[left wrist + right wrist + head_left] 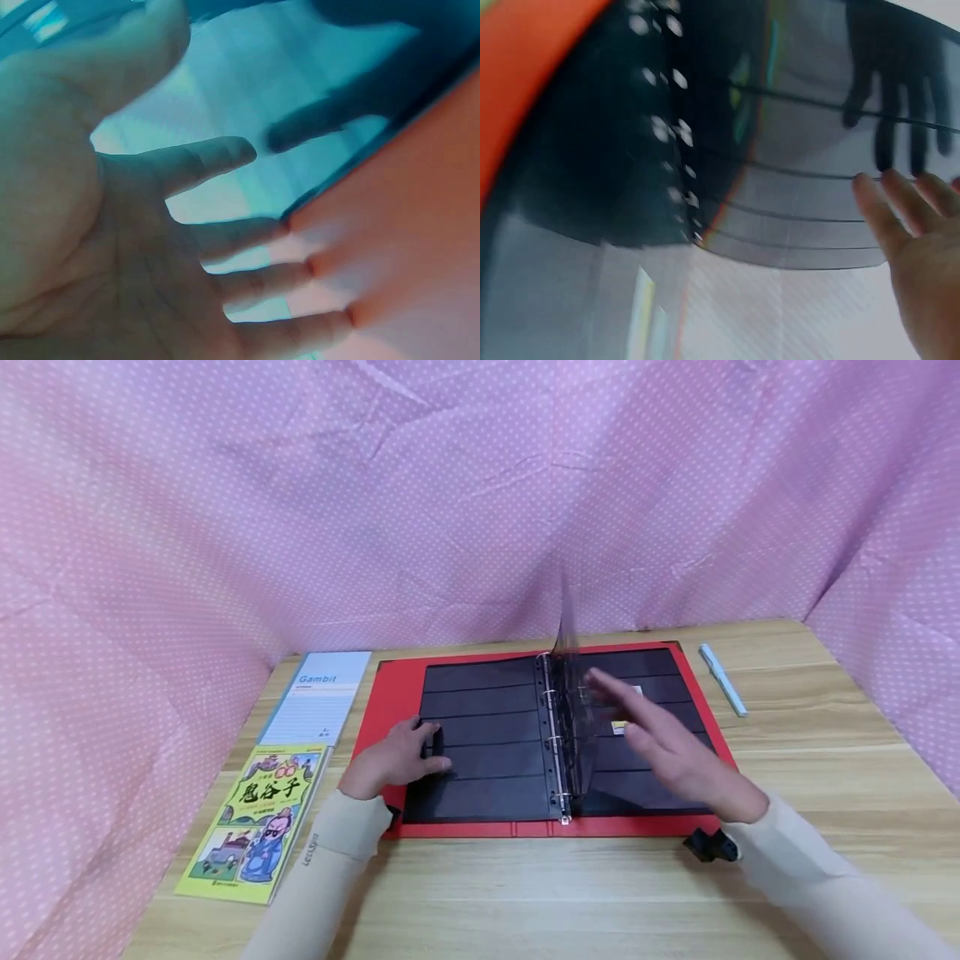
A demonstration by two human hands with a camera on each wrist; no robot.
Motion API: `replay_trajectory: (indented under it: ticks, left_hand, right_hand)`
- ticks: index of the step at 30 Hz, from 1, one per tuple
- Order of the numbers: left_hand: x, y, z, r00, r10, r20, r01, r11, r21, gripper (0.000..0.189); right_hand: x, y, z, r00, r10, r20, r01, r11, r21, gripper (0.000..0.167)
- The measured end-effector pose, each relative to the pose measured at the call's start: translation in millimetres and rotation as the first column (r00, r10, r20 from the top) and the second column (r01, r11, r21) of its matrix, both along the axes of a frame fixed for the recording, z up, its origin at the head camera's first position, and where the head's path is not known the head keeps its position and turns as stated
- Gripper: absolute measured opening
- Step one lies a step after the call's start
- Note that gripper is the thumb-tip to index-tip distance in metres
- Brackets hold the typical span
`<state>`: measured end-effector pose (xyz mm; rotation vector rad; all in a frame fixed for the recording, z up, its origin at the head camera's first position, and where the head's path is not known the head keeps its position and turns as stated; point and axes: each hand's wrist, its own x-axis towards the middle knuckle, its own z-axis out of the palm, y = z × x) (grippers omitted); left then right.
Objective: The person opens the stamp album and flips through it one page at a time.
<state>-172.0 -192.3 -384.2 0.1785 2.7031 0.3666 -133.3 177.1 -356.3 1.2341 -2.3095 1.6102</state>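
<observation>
A red ring binder [390,685] lies open on the wooden table, with black pocket pages on both sides of its metal rings [554,742]. One dark glossy page [567,639] stands nearly upright over the rings. Beside it my right hand [678,764] is held with straight fingers, the palm facing the page; in the right wrist view the fingertips [864,184] meet their own reflection on it. My left hand [397,756] rests with spread fingers at the outer edge of the left page [483,727]. Small light and yellow pieces [619,727] show in the right page's pockets.
Left of the binder lie a pale blue notebook [315,697] marked "Gambit" and a yellow-green illustrated book [251,827]. A light blue pen [723,681] is at the right. Pink dotted cloth [450,510] hangs around the table's back and sides.
</observation>
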Motion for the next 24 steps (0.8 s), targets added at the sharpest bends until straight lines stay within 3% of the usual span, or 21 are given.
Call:
replay_trajectory:
  ticks: [2, 6, 10, 13, 18, 21, 24]
  left_hand:
    - [-0.9, -10.1, 6.7, 0.999, 0.027, -0.026, -0.024, 0.994, 0.111, 0.071]
    - [-2.8, -24.6, 22.9, 0.991, 0.086, -0.101, -0.053, 0.954, 0.296, 0.065]
    - [-6.1, -27.8, 34.0, 0.981, 0.09, -0.17, -0.023, 0.932, 0.36, 0.069]
    - [-8.7, -25.7, 35.9, 0.978, 0.079, -0.195, -0.001, 0.929, 0.37, 0.067]
    - [-9.2, -14.3, 26.8, 0.991, 0.027, -0.134, 0.014, 0.954, 0.299, 0.066]
    - [-8.9, -4.4, 16.0, 0.997, -0.026, -0.07, 0.038, 0.983, 0.182, 0.075]
    - [-8.1, 4.1, 6.7, 0.999, -0.046, -0.006, 0.046, 0.997, 0.058, 0.083]
  right_hand:
    - [1.9, -6, -4.8, 0.999, -0.012, 0.033, 0.008, 0.992, 0.127, 0.05]
    - [2.4, -15, -13.7, 0.996, -0.016, 0.082, -0.009, 0.955, 0.295, 0.045]
    - [2.2, -24, -21.9, 0.992, -0.01, 0.123, -0.038, 0.926, 0.375, 0.038]
    - [1.9, -34, -26.7, 0.991, -0.012, 0.132, -0.048, 0.895, 0.443, 0.041]
    - [1.9, -47, -32.8, 0.993, -0.009, 0.117, -0.055, 0.842, 0.537, 0.046]
    - [0.8, -51, -34.8, 0.995, -0.003, 0.1, -0.055, 0.821, 0.568, 0.047]
    - [-1.3, -52, -34.5, 0.996, 0.006, 0.091, -0.058, 0.815, 0.576, 0.045]
